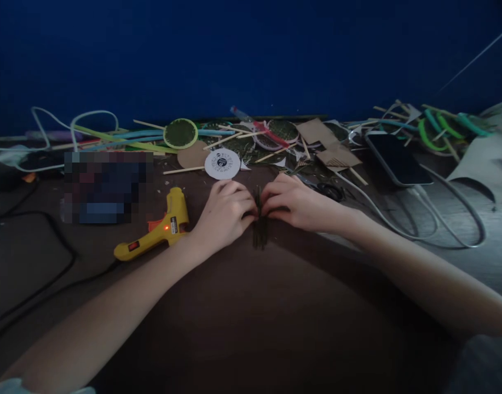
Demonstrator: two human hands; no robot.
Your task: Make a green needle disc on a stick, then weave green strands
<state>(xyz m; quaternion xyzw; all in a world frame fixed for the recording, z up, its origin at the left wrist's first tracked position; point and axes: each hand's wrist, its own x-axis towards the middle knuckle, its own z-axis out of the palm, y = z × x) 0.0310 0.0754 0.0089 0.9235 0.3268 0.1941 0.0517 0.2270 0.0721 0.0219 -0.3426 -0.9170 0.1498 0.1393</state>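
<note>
Between my two hands stands a small bundle of thin dark green strips [259,236], its lower ends pointing toward me. The fingertips of my left hand [231,208] are closed on its left side. From the other side my right hand [290,201] pinches it with bent fingers. The exact material of the strips is too dark to tell. Just left of my left wrist lies a yellow glue gun [174,216] with a lit orange light. A round white printed disc [222,163] rests right behind my left hand.
Along the blue wall [251,54] lie wooden sticks [184,170], cardboard pieces [339,156], a green-rimmed disc [180,134] and a red-and-clear tube [271,133]. Black scissors handles [332,191] lie behind my right wrist. A phone [398,158] with white cables sits at right. Black cords [59,235] cross the left.
</note>
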